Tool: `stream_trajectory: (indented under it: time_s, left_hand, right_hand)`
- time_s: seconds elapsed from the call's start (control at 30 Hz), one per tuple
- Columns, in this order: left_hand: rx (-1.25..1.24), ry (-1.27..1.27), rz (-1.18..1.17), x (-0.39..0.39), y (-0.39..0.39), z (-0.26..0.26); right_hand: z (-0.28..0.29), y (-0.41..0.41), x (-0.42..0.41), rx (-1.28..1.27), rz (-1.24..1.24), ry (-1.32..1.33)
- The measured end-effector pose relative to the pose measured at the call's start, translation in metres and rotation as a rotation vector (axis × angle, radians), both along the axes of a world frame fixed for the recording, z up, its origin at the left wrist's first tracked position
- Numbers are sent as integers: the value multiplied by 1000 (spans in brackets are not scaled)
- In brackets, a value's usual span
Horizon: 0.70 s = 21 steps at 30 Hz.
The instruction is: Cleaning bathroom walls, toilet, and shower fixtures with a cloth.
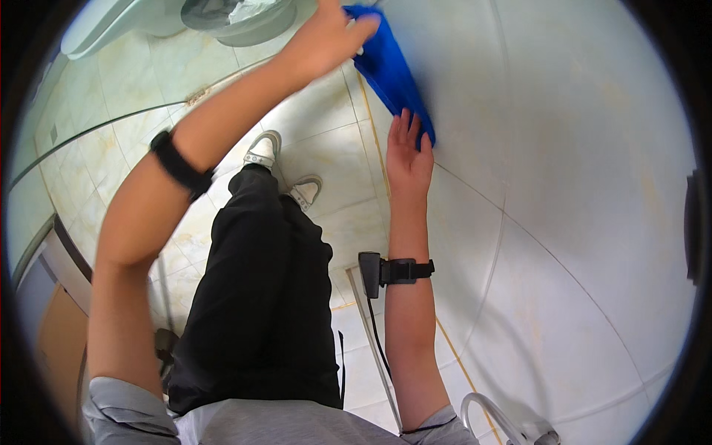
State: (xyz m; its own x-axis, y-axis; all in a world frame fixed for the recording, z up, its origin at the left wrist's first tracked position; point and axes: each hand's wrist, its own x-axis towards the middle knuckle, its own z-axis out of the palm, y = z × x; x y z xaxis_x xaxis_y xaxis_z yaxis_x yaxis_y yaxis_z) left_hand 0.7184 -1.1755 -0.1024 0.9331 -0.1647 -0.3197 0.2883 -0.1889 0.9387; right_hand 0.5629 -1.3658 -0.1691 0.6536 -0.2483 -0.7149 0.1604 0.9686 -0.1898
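A long, flat blue object (389, 69), seemingly plastic, runs along the white tiled wall; its exact kind is unclear. At its upper end is my left hand (334, 41), the thumb laid across the blue surface and the other fingers partly cut off by the picture's edge. A small pale piece shows under that hand, too blurred to name. My right hand (410, 158) is at the lower end, palm toward me. Its fingers overlap the blue object, but whether they grip it or only touch it is not plain.
White tiled wall (556, 167) rises close on the right. A bin with a clear liner (239, 25) stands at the top, beside a pale toilet-like fixture (105, 28). A curved metal pipe (489, 409) is at lower right. Marbled tiles (328, 144) cover the floor.
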Motion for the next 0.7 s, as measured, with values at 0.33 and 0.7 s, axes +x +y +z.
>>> stream_trajectory:
  time_s: [0.33,0.7]
  left_hand:
    - [221,-48,-969,-239,137,93]
    - [219,-6,-754,-252,142,83]
  right_hand:
    - [-72,-186,-360,-294,-7,1033]
    - [-74,-169,-328,-89,-291,877]
